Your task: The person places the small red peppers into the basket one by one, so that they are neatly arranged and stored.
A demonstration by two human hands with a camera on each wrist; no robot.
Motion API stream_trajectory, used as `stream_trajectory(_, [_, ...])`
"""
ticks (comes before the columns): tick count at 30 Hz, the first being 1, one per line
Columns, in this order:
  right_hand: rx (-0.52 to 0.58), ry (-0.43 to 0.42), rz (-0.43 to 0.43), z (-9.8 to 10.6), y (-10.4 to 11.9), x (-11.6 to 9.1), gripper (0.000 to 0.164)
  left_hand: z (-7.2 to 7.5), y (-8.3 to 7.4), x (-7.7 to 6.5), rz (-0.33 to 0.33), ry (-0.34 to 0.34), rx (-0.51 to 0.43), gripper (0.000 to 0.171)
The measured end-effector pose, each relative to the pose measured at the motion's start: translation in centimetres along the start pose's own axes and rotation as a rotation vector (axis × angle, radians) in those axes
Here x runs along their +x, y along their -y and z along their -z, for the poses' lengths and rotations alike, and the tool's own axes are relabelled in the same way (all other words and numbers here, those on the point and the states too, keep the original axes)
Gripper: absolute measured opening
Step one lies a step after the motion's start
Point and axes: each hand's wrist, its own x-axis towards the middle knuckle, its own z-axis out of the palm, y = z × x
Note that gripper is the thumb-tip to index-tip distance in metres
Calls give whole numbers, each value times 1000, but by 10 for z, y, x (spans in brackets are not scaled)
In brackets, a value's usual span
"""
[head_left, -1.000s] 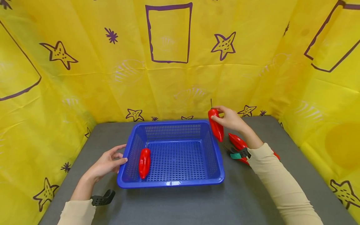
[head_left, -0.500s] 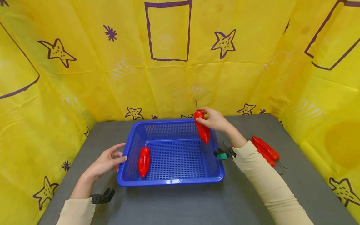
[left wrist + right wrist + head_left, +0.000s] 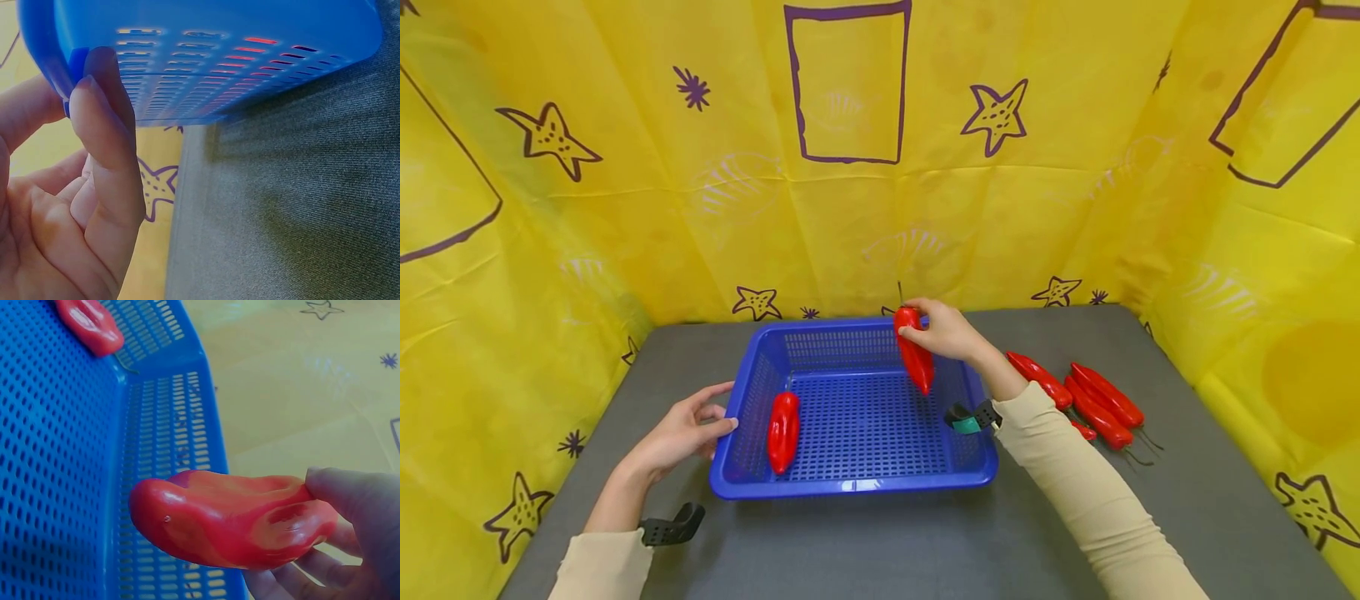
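A blue plastic basket [image 3: 872,425] with slotted walls stands on the grey table. My left hand [image 3: 685,429] pinches the rim at its left side; in the left wrist view the thumb and fingers [image 3: 100,125] are on the rim's edge. My right hand [image 3: 946,332] holds a long red pepper [image 3: 914,350] near its stem end, over the basket's back right part. The stem points up and the tip slants down. In the right wrist view the held pepper [image 3: 231,519] hangs above the basket floor. Another red pepper [image 3: 783,433] lies inside the basket at the left.
Several more red peppers [image 3: 1105,408] with thin stems lie on the table right of the basket, one partly hidden by the right sleeve [image 3: 1075,483]. A yellow cloth [image 3: 850,242] with starfish drawings hangs behind and at both sides of the table [image 3: 850,550].
My right hand has carried the red pepper leftward from beyond the basket's right rim to above its inside. The peppers on the table are now less covered. My left hand has stayed put.
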Motion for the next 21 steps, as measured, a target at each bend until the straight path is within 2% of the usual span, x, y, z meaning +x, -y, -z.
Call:
stream_trajectory(13, [82,59,-35,-29,10,5,52,0,-1,0,8,-5,6,74])
stream_trajectory(21, [92,97,-59,-45,16,7,50,0,0,0,8,-5,16,75])
